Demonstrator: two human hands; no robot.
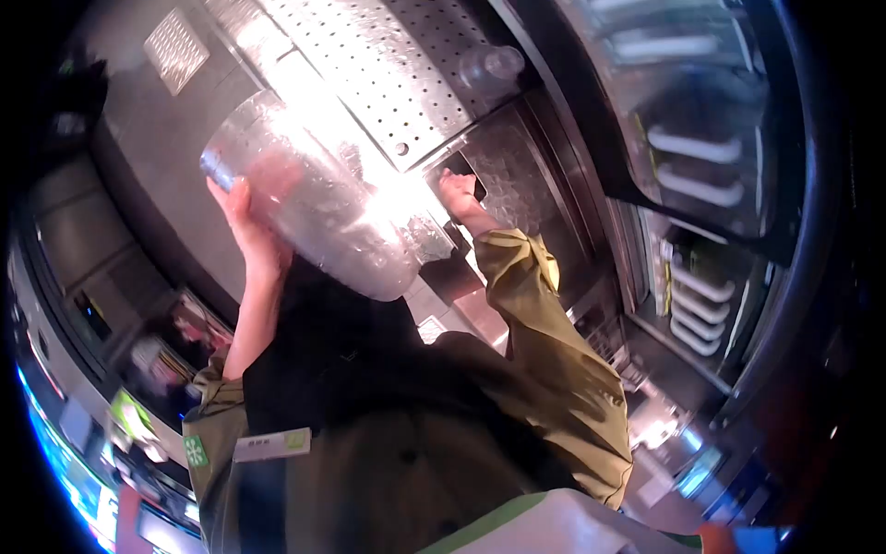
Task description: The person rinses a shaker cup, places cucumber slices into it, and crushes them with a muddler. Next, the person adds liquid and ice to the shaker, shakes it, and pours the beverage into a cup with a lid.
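A large clear plastic container (pixel 332 208), wet or frosted on its walls, lies tilted in front of my body. My left hand (pixel 254 222) is closed around its far left end, with the thumb on the outside and some fingers showing through the plastic. At the edge of a metal bin (pixel 572 198), my right hand (pixel 459 192) has its fingers curled in. Something dark shows beside those fingers, but I cannot make out what they hold. Ice-like clear pieces (pixel 517 175) fill part of the bin. A shiny see-through piece (pixel 429 238) sits between the container and my right wrist.
A perforated metal drain panel (pixel 378 74) lies beyond the bin, with a clear cup (pixel 492 69) on it. At the right, a glass-fronted case (pixel 701 138) holds several white-handled things. A floor grate (pixel 177 51) shows at upper left. Glare whitens the middle.
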